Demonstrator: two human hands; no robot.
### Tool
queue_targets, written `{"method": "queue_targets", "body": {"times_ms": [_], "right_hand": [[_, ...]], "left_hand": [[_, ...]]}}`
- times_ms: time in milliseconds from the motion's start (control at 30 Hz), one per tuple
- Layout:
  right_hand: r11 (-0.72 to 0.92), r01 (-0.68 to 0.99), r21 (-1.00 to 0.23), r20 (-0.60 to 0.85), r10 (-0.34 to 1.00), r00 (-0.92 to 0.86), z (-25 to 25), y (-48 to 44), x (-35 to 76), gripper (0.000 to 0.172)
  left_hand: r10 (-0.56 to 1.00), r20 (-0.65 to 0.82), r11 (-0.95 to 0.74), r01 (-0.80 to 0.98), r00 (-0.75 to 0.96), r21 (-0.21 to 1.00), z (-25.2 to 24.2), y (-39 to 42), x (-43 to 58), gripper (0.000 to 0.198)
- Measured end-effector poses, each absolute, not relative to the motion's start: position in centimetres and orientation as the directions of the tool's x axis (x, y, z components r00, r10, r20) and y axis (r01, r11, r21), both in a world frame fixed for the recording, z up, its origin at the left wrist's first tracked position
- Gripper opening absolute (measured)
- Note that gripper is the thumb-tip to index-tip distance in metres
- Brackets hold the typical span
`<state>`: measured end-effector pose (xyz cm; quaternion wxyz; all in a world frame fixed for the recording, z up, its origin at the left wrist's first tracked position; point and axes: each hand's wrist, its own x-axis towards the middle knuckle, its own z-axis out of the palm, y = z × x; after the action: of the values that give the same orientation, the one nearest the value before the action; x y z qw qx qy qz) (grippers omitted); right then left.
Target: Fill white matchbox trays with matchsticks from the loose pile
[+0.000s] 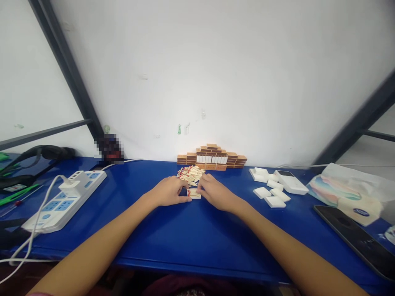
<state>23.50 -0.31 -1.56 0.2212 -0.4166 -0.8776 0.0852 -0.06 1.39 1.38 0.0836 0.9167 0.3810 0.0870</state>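
My left hand (169, 191) and my right hand (214, 192) meet at the middle of the blue table (191, 234), fingers curled and pinched on a small matchbox tray (194, 194) that holds matches. Just beyond the hands lies a loose pile of red-tipped matches (191, 174). Behind it, against the white wall, stands a stack of brown matchboxes (212, 157). Both forearms rest low over the table.
A white power strip (66, 197) with a plugged cable lies at the left. Several white empty box sleeves (269, 187) and a white power bank (291, 182) sit to the right. A tissue pack (345, 193) and a dark phone (359, 238) lie at the far right.
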Motion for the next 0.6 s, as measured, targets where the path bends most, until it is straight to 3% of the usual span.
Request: {"method": "queue_targets", "body": {"times_ms": [200, 367, 600], "right_hand": [[0.674, 0.631, -0.383, 0.384, 0.738, -0.555, -2.1, 0.1, 23.2, 0.012], [0.561, 0.672, -0.484, 0.424, 0.822, -0.380, -2.6, 2.0, 23.1, 0.007], [0.564, 0.711, -0.421, 0.381, 0.821, -0.425, -3.1, 3.6, 22.3, 0.009]], "left_hand": [[0.707, 0.106, -0.702, 0.675, 0.700, 0.226, 1.6, 1.4, -0.1, 0.035], [0.672, 0.021, -0.693, 0.620, 0.740, 0.368, 2.1, 1.2, -0.4, 0.036], [0.673, 0.015, -0.688, 0.619, 0.739, 0.379, 2.2, 1.0, -0.5, 0.035]]}}
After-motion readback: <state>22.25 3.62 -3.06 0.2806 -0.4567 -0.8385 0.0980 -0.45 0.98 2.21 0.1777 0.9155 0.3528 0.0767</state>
